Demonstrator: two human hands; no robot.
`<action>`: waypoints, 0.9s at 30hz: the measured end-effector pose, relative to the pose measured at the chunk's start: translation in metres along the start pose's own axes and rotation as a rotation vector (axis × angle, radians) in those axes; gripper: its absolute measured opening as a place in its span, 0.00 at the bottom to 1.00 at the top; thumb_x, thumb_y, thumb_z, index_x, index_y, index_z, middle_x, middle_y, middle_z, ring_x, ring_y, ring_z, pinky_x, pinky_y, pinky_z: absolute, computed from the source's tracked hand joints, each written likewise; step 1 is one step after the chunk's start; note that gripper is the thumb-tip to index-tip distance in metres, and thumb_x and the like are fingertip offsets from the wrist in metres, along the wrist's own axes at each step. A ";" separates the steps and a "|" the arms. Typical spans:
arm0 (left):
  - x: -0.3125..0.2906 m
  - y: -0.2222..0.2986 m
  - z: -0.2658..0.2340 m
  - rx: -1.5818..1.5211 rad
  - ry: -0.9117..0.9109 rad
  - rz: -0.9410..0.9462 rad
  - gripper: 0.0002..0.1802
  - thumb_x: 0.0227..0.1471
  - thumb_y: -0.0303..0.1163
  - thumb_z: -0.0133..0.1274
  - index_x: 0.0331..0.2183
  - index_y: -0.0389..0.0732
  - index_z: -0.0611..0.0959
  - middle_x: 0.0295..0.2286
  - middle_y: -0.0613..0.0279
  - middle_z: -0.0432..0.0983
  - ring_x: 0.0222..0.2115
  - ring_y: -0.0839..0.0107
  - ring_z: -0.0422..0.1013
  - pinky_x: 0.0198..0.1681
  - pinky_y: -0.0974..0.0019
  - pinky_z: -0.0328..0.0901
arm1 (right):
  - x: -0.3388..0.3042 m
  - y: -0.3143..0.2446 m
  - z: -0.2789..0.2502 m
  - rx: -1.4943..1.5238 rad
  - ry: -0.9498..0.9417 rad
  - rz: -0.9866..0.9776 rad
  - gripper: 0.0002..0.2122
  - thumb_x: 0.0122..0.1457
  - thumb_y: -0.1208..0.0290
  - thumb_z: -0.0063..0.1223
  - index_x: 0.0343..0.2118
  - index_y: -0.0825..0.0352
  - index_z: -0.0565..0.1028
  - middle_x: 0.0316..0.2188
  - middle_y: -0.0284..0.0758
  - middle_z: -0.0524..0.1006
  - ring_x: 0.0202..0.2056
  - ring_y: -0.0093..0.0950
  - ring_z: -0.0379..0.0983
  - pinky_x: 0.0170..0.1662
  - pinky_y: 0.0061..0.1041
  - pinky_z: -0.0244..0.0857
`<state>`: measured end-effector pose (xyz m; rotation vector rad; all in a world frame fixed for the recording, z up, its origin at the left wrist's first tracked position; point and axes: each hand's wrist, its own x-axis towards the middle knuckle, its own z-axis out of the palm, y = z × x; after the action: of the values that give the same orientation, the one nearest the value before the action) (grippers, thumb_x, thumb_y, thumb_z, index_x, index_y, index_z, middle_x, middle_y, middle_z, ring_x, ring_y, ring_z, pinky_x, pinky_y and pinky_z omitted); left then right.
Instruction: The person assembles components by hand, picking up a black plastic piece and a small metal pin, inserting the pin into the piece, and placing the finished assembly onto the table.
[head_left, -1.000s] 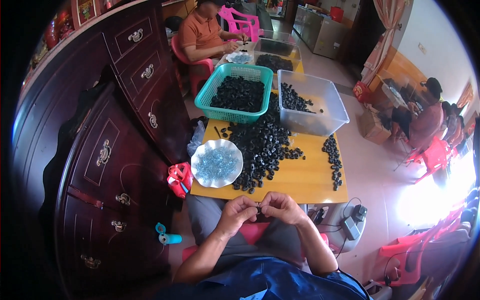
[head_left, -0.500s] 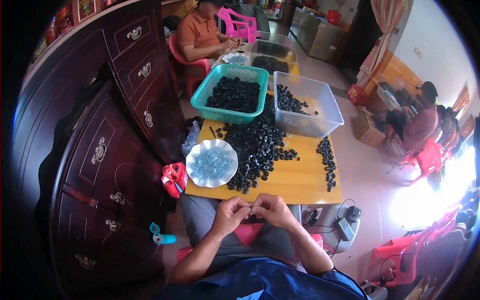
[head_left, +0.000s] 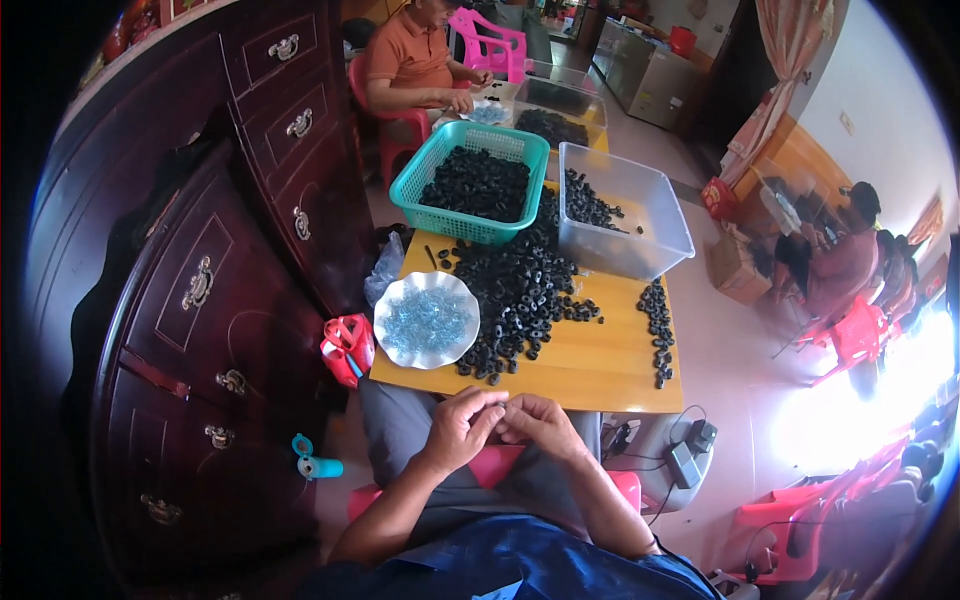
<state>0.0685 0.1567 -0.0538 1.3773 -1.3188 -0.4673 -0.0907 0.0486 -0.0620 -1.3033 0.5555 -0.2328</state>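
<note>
My left hand (head_left: 463, 428) and my right hand (head_left: 545, 426) meet above my lap, just off the table's near edge. Both have their fingers pinched together at the tips, and whatever lies between them is too small and covered to make out. Beyond them, a white scalloped plate (head_left: 384, 338) holds a heap of thin, clear bluish pieces. Beside it, small black ring-like parts (head_left: 515, 300) spread in a pile over the wooden table (head_left: 590, 375). A green plastic basket (head_left: 470, 228) full of black parts stands behind the pile.
A clear plastic bin (head_left: 640, 255) with some black parts sits right of the basket. A strip of black parts (head_left: 658, 330) lines the table's right side. Across the table a co-worker (head_left: 410, 70) sits handling small things. Dark drawers (head_left: 200, 290) rise at left; a power adapter (head_left: 684, 465) lies at right.
My fingers have shifted, the left ones now lying further over the right fingertips. The view has turned slightly. The co-worker's hands have moved apart, one reaching to the plate there.
</note>
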 end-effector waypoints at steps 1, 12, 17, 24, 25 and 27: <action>-0.001 0.005 0.000 -0.006 0.007 -0.073 0.19 0.49 0.26 0.61 0.45 0.36 0.78 0.32 0.54 0.78 0.31 0.61 0.77 0.34 0.66 0.71 | 0.000 0.002 0.003 0.120 0.033 -0.010 0.10 0.66 0.65 0.49 0.37 0.68 0.74 0.31 0.31 0.78 0.31 0.18 0.74 0.38 0.20 0.71; 0.001 0.002 0.001 0.334 0.095 0.161 0.22 0.42 0.23 0.60 0.43 0.35 0.78 0.36 0.52 0.78 0.35 0.55 0.76 0.37 0.59 0.72 | 0.008 0.010 0.022 0.348 0.125 -0.083 0.09 0.66 0.65 0.47 0.38 0.66 0.74 0.33 0.31 0.78 0.35 0.20 0.74 0.43 0.24 0.70; 0.001 0.004 0.001 0.223 0.122 0.190 0.17 0.42 0.22 0.59 0.39 0.36 0.80 0.31 0.54 0.78 0.32 0.56 0.76 0.34 0.60 0.71 | 0.003 0.005 0.020 0.350 0.113 -0.015 0.10 0.67 0.66 0.46 0.38 0.67 0.75 0.33 0.32 0.78 0.36 0.21 0.75 0.45 0.25 0.71; 0.001 0.006 0.001 0.223 0.165 0.170 0.15 0.42 0.22 0.59 0.37 0.37 0.81 0.31 0.55 0.78 0.31 0.56 0.76 0.32 0.60 0.71 | 0.005 -0.013 0.019 0.264 0.074 -0.002 0.12 0.67 0.64 0.47 0.37 0.68 0.76 0.32 0.30 0.78 0.35 0.19 0.74 0.42 0.21 0.68; 0.000 0.005 0.000 0.227 0.150 0.171 0.16 0.43 0.22 0.60 0.38 0.36 0.81 0.31 0.54 0.79 0.31 0.56 0.77 0.33 0.61 0.71 | 0.006 -0.016 0.015 0.160 0.049 0.024 0.12 0.66 0.63 0.48 0.37 0.68 0.76 0.32 0.30 0.78 0.35 0.19 0.73 0.42 0.20 0.68; 0.000 0.002 -0.002 0.227 0.138 0.171 0.17 0.43 0.21 0.61 0.39 0.36 0.81 0.31 0.53 0.79 0.31 0.57 0.77 0.34 0.62 0.71 | 0.009 -0.019 0.010 0.051 0.025 0.053 0.12 0.66 0.63 0.49 0.37 0.68 0.76 0.31 0.29 0.78 0.36 0.18 0.73 0.42 0.20 0.68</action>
<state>0.0694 0.1581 -0.0511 1.4392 -1.3925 -0.1062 -0.0751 0.0482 -0.0442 -1.2357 0.6008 -0.2179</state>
